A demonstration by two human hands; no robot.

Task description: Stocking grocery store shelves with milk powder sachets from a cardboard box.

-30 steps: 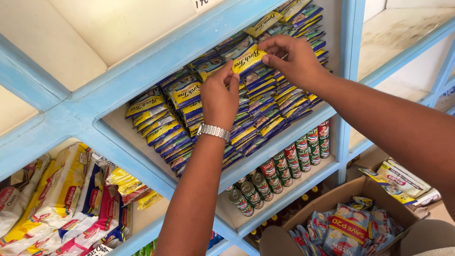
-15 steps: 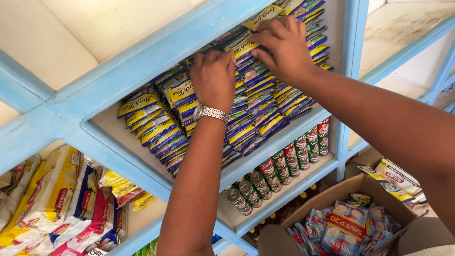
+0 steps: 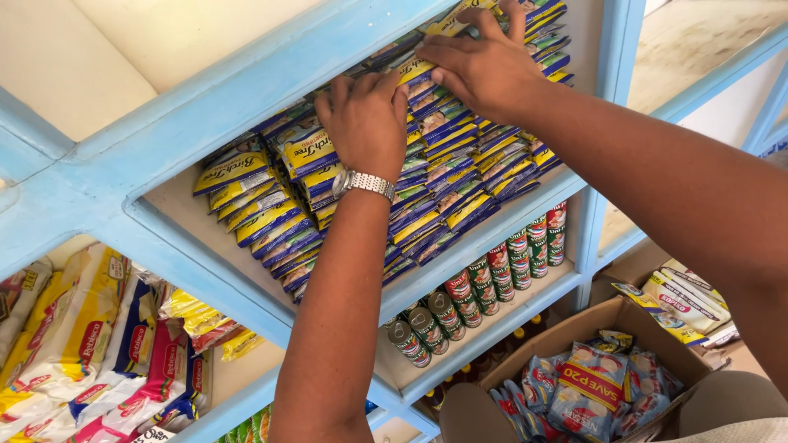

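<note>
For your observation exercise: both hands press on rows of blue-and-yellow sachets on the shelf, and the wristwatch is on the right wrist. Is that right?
Not quite. The head view shows the wristwatch on the left wrist, below the left hand. Both hands, the right hand too, do rest on the sachets.

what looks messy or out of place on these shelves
Nothing damaged or spilled. The blue-and-yellow sachets lie in slanted, overlapping rows rather than square stacks, under the left hand and right hand. The cans below stand upright in a row.
</note>
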